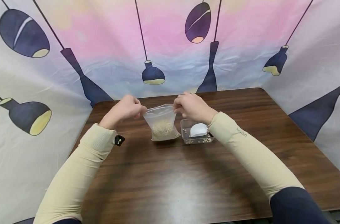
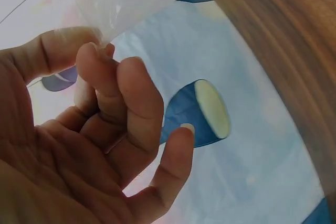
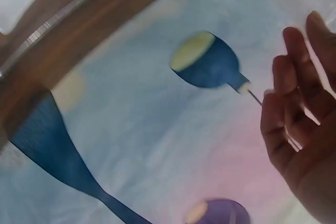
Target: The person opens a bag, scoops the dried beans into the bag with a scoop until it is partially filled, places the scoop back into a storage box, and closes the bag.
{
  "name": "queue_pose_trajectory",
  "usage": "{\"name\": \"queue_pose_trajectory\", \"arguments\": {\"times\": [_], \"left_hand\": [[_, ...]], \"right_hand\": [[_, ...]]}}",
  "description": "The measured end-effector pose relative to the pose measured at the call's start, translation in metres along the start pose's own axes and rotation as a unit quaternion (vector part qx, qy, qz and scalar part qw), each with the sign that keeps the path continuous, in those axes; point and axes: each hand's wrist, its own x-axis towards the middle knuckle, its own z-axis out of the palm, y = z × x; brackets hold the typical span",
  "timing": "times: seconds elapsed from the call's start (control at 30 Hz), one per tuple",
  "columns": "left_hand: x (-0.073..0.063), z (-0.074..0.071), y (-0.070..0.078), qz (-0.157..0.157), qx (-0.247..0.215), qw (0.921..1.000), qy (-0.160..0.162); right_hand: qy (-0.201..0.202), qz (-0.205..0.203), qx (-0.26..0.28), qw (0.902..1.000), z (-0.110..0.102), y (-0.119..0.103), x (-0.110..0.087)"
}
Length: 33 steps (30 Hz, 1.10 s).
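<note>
A clear zip bag [image 1: 162,116] hangs upright between both hands, its lower half filled with pale round beans [image 1: 162,128]. My left hand [image 1: 126,109] pinches its top left corner; in the left wrist view thumb and index finger meet on the plastic [image 2: 126,3], the other fingers loosely bent. At the top right corner, my right hand [image 1: 193,107] pinches the bag's edge; the right wrist view catches only part of that grip. Whether the bag's bottom touches the table I cannot tell.
Just right of the bag, a clear plastic box [image 1: 182,129] stands on the brown wooden table [image 1: 147,174]. It holds a white scoop [image 1: 199,130] and some loose beans. A printed cloth [image 1: 114,40] with lamp pictures hangs behind the table.
</note>
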Motion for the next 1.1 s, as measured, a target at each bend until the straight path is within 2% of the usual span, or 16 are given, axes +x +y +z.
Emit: {"name": "queue_pose_trajectory", "arguments": {"times": [0.07, 0.1, 0.17, 0.27, 0.33, 0.47, 0.6, 0.7, 0.87, 1.0, 1.1], "left_hand": [[0.001, 0.006, -0.008, 0.012, 0.016, 0.9997, -0.013], [0.002, 0.009, -0.013, 0.029, 0.021, 0.9992, -0.02], [0.003, 0.015, -0.022, 0.065, 0.017, 0.9973, -0.032], [0.0, 0.019, -0.037, 0.133, 0.004, 0.9903, -0.038], [-0.001, 0.021, -0.046, 0.165, 0.003, 0.9859, -0.025], [0.0, 0.027, -0.057, 0.205, 0.013, 0.9783, 0.028], [0.001, 0.031, -0.061, 0.207, 0.022, 0.9754, 0.074], [-0.001, 0.033, -0.06, 0.198, 0.03, 0.9752, 0.093], [-0.002, 0.036, -0.056, 0.206, 0.048, 0.9695, 0.124], [-0.002, 0.038, -0.055, 0.197, 0.047, 0.97, 0.134], [-0.001, 0.04, -0.055, 0.2, 0.04, 0.9704, 0.128]], "right_hand": [[-0.01, -0.004, 0.024, 0.9997, 0.008, 0.003, 0.001], [-0.014, -0.002, 0.036, 0.9993, 0.012, 0.004, 0.001], [-0.015, 0.003, 0.062, 0.9979, 0.02, 0.006, 0.0], [-0.001, 0.002, 0.106, 0.9944, 0.027, 0.008, -0.003], [0.013, -0.001, 0.137, 0.9905, 0.029, 0.008, -0.003], [0.043, 0.006, 0.192, 0.9804, 0.033, 0.011, -0.002], [0.057, 0.015, 0.231, 0.9711, 0.035, 0.017, -0.002], [0.056, 0.011, 0.252, 0.9661, 0.033, 0.02, -0.004], [0.054, 0.008, 0.277, 0.9594, 0.03, 0.024, -0.005], [0.054, 0.0, 0.299, 0.9526, 0.033, 0.026, -0.004], [0.054, -0.005, 0.298, 0.953, 0.036, 0.027, -0.005]]}}
